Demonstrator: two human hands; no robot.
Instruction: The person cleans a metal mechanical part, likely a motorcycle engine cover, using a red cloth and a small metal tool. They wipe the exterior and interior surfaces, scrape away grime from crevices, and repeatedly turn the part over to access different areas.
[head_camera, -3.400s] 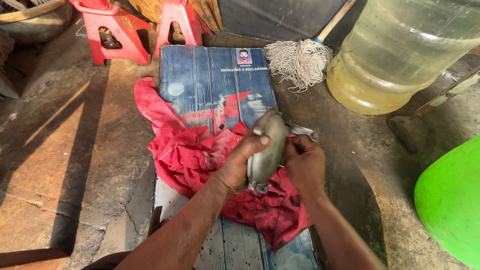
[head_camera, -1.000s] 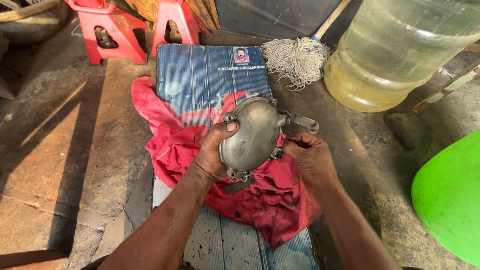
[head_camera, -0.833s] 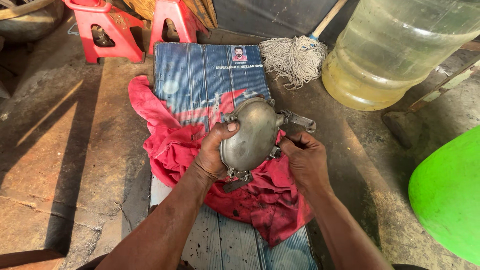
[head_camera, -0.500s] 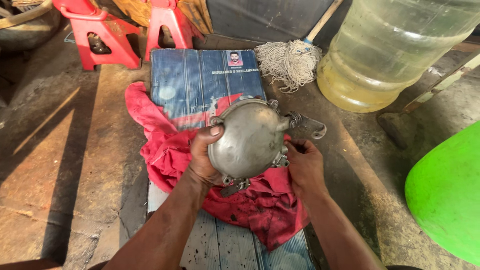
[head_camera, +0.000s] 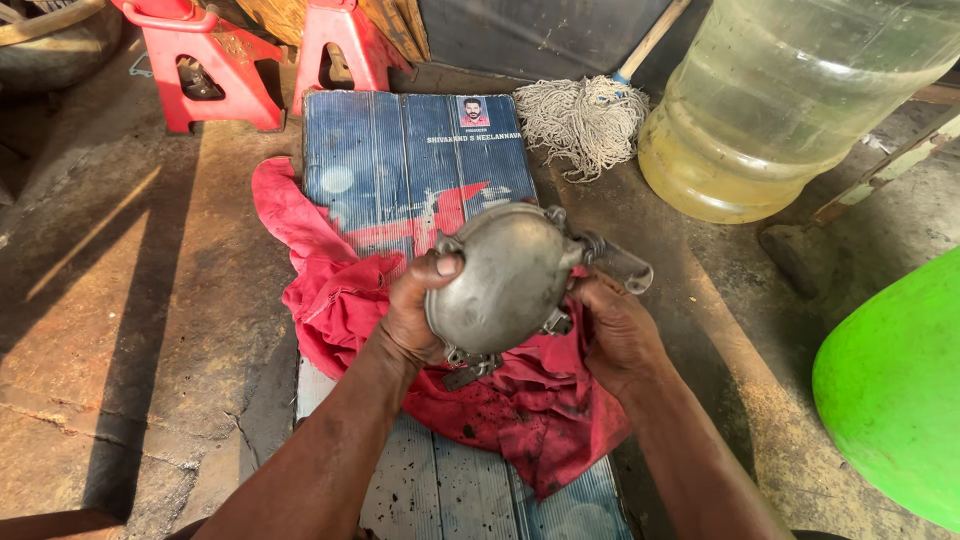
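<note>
**Both hands on a domed metal housing**

At frame centre, the left hand (head_camera: 415, 315) gripped the grey domed housing (head_camera: 500, 280), thumb across its face. The right hand (head_camera: 615, 330) closed on its right edge below the lever (head_camera: 618, 262). It hung above the red rag (head_camera: 500, 400) on the blue board (head_camera: 410, 160).
</note>
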